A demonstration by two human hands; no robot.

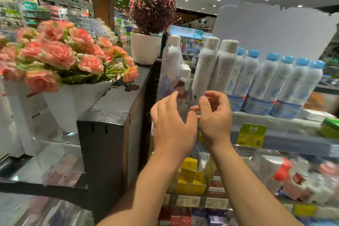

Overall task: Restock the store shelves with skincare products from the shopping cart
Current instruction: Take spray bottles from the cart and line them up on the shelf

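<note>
White spray bottles crowd the top shelf of a store display as a person reaches toward them with both bare hands. The left hand is raised with its fingers relaxed and slightly spread, holding nothing; its fingertips lie in front of a tall white-capped spray bottle that reads "PELLET", or letters very like it, with small characters below that cannot be made out. The right hand hangs just beside the left, palm turned inward, fingers loosely curled and empty. Just beyond the right hand's fingers stand two more white-capped spray bottles, their fine print too small to read. Farther to that hand's right runs a row of blue-capped spray bottles, each marked with a blue droplet. Below the right wrist a green and yellow price tag hangs on the shelf edge, its figure appearing to read 59.90. Under both forearms, yellow boxes sit on a lower shelf, with red and white packs just to their right. Well to the left of the left hand, pink artificial roses fill a white planter on a black counter, and a pink flower-ball topiary stands in a white pot farther back. No shopping cart is in view.
</note>
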